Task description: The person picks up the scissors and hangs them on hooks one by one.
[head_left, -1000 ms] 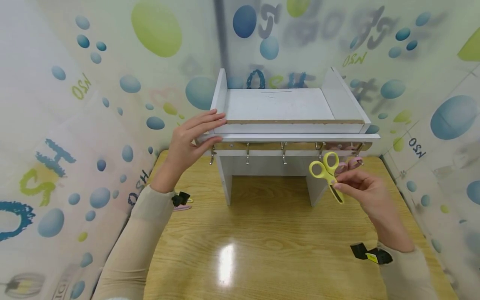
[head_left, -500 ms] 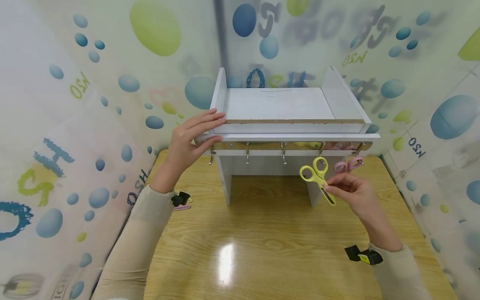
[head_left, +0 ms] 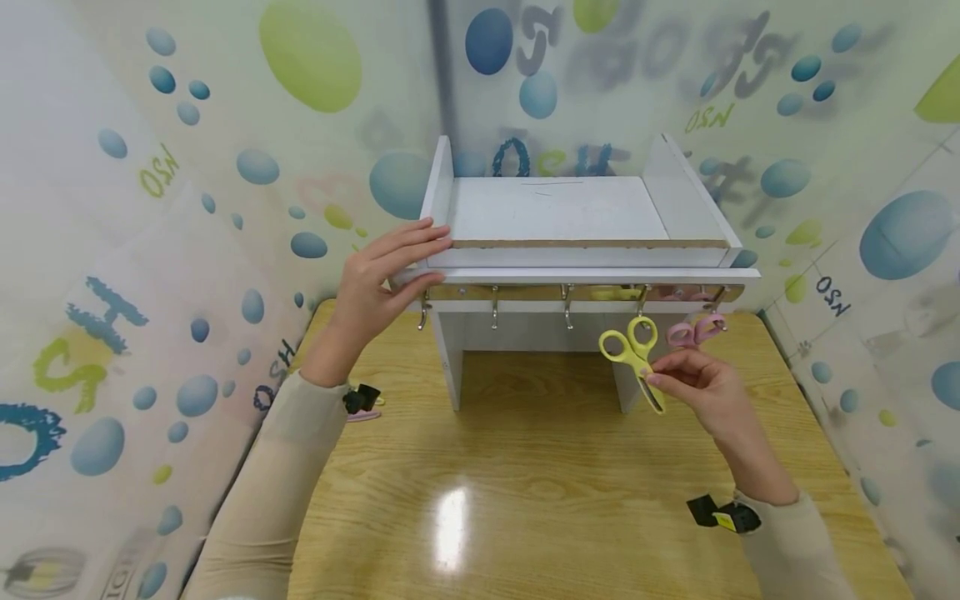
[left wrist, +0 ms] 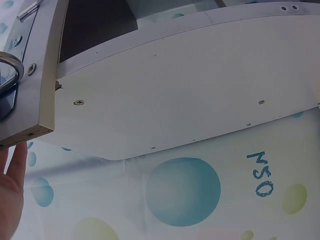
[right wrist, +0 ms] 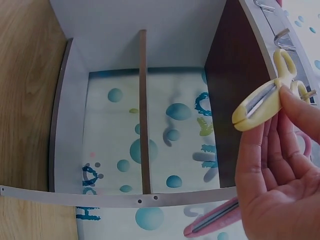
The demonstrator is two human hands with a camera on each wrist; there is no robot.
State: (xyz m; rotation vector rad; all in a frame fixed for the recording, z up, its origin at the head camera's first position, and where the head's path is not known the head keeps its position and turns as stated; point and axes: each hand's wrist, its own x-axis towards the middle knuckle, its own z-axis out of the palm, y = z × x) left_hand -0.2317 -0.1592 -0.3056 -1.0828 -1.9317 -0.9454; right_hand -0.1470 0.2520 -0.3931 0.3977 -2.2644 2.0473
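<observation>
My right hand (head_left: 701, 387) pinches yellow scissors (head_left: 636, 358) by the blades between thumb and fingers, handle loops upward. One loop is right by a metal hook (head_left: 642, 302) on the white shelf unit (head_left: 585, 257); I cannot tell whether the hook passes through it. Pink scissors (head_left: 697, 331) hang from the rightmost hook; their blades (right wrist: 212, 218) show behind my hand in the right wrist view. At the unit's left end my left hand (head_left: 378, 275) holds the hook board, fingers over the top and thumb in front. In the left wrist view its fingers (left wrist: 17, 165) touch the board's end.
Several more hooks (head_left: 495, 308) line the gold strip to the left. The unit stands on a wooden table (head_left: 540, 492) close to patterned walls (head_left: 322, 150). Partly hidden by the left sleeve, pink and yellow items (head_left: 365, 414) lie on the table.
My right hand has moved left and slightly down with the yellow scissors, from beside the pink scissors to the neighbouring hook, then nearly stopped. My left hand has stayed put.
</observation>
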